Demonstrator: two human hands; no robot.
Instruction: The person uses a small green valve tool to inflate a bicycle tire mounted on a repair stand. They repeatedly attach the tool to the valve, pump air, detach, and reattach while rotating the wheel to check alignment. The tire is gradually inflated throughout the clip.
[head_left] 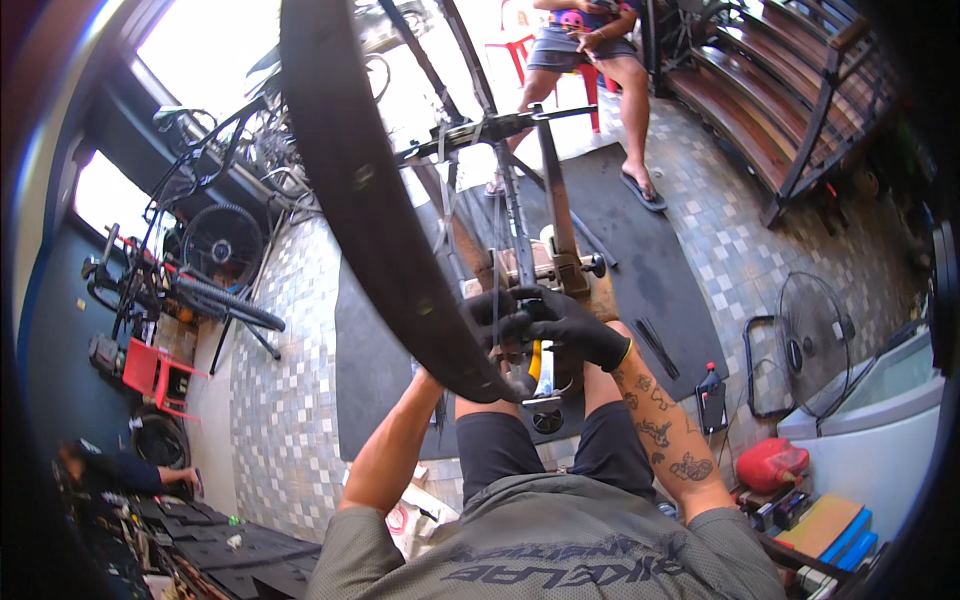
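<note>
Curving from top centre to lower centre of frame, the bicycle tyre (352,180) lies just left of the gloved left hand (492,315) and right hand (572,325), both curled, grip indeterminable.

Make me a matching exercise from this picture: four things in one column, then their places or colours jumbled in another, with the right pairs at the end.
Things
1. large bicycle wheel
2. floor mat
3. rounded container
4. wooden steps

Places or colours
A. red, toward the lower right
B. upper right of the picture
C. black-tyred, closest to the camera
D. dark, flat on the patterned tiles

Pairs: 1-C, 2-D, 3-A, 4-B
</note>
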